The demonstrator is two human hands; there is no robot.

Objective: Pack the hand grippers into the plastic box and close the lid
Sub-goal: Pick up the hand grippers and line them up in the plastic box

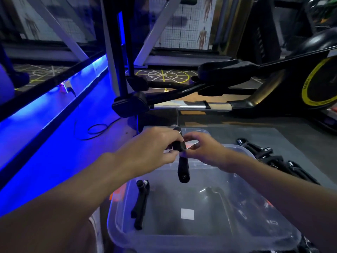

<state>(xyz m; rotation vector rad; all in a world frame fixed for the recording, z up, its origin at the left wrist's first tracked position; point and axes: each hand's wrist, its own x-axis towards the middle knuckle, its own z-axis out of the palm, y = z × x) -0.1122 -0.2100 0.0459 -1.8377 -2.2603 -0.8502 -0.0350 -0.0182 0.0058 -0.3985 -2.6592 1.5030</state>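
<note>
A clear plastic box [204,240] stands open in front of me on the floor. One black hand gripper [140,203] lies inside along its left wall. Above the box's far end, my left hand [155,145] and my right hand [202,148] both pinch another black hand gripper [183,168], which hangs with one handle pointing down. A pile of several more black hand grippers [269,157] lies on the grey mat to the right of the box.
A black exercise machine [273,84] with a yellow-ringed wheel stands behind the mat. Its chrome rail [191,106] runs just beyond the box. A blue-lit strip [54,114] and a loose black cable [94,128] are on the left. The box lid is not clearly visible.
</note>
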